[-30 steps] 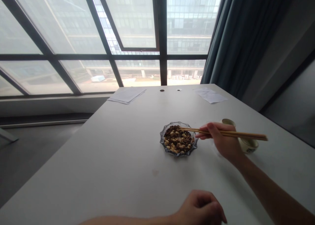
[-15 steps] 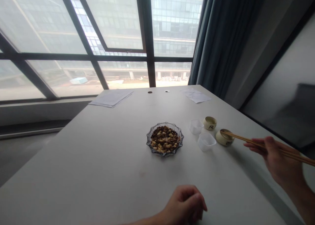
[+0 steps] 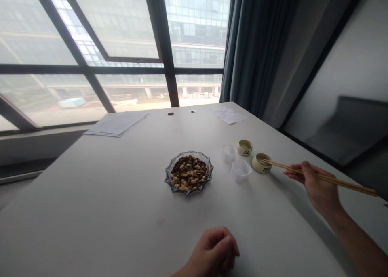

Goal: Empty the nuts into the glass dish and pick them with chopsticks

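My right hand grips a pair of wooden chopsticks. Their tips reach into the mouth of the nearer cream ceramic cup; whether they pinch anything is too small to tell. Behind it stands a second cream cup with a dark character on its side. Two clear plastic containers, a nearer one and a farther one, sit just left of the cups. A scalloped glass bowl holds brown seeds and pale nuts. Curled closed, my left hand rests on the table in front of the bowl.
The white table runs up to the window. A stack of paper lies at its far left and loose sheets at its far right. Two round holes are set near the back edge. A dark curtain hangs behind the right corner.
The whole view has shifted, so the table things appear farther left. The chopstick tips remain in the nearer cup, a little deeper in its opening. My left hand stays closed on the table.
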Demonstrator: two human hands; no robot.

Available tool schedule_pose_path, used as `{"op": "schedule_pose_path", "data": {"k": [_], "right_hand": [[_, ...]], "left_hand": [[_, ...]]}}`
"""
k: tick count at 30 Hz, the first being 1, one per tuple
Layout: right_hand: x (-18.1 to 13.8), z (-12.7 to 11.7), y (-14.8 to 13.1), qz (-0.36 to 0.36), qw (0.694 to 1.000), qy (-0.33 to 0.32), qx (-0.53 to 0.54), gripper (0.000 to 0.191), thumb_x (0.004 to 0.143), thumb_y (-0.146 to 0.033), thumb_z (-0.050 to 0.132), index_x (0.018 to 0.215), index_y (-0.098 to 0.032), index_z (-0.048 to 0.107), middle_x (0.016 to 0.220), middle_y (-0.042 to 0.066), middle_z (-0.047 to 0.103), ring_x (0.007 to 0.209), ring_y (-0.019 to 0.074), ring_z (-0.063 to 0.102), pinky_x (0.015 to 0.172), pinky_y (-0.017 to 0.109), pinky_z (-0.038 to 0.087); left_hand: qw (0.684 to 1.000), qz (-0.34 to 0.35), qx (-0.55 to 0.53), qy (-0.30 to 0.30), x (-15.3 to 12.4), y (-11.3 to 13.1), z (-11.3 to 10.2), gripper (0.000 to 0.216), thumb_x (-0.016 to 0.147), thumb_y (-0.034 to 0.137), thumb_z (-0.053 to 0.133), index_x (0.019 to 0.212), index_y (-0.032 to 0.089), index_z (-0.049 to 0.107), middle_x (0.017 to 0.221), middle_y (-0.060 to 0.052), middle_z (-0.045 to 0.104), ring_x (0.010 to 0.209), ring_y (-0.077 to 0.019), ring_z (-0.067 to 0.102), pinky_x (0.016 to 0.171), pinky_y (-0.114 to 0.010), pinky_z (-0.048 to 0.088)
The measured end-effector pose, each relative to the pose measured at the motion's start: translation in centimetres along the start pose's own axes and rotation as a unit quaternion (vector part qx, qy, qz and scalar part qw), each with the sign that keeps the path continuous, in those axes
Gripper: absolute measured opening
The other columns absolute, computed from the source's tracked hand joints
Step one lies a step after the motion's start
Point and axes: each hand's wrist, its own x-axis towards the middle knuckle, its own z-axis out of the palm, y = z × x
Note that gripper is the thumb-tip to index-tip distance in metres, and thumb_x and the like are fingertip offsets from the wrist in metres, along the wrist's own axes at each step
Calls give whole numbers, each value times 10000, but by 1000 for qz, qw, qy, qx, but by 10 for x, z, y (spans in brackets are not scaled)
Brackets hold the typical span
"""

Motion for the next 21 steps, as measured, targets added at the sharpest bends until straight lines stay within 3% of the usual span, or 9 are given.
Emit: {"op": "schedule_pose_path", "data": {"k": [8, 12, 15, 21], "right_hand": [[-2, -1, 1, -28, 1000, -2, 1, 410, 842, -516, 748, 830, -106, 734, 710, 111, 753, 628, 219, 765, 649, 261, 656], [-11, 10, -16, -61, 998, -5, 5, 381, 867, -493, 731, 834, -114, 735, 701, 101, 755, 613, 210, 760, 650, 266, 653], [-25, 36, -39, -90, 994, -56, -7, 352, 888, -472, 715, 870, -122, 755, 718, 104, 762, 630, 216, 761, 660, 280, 653], [-64, 125, -70, -98, 958, -269, 23, 294, 938, -434, 658, 858, -168, 755, 715, 65, 764, 618, 198, 747, 610, 289, 631]], "left_hand": [[1000, -6, -3, 3, -2, 1, 2, 539, 750, 676, 723, 711, 154, 593, 481, 52, 434, 455, -83, 353, 486, -247, 201], [1000, -6, 2, 4, 0, 3, 3, 532, 748, 675, 718, 707, 157, 603, 479, 51, 449, 454, -86, 357, 483, -245, 204], [1000, -9, 19, -2, 0, 6, 4, 514, 764, 655, 710, 711, 152, 616, 480, 46, 467, 450, -87, 368, 481, -245, 214], [1000, 2, 26, -4, -1, 9, 6, 568, 751, 714, 686, 713, 152, 611, 462, 54, 454, 429, -80, 361, 477, -245, 233]]}}
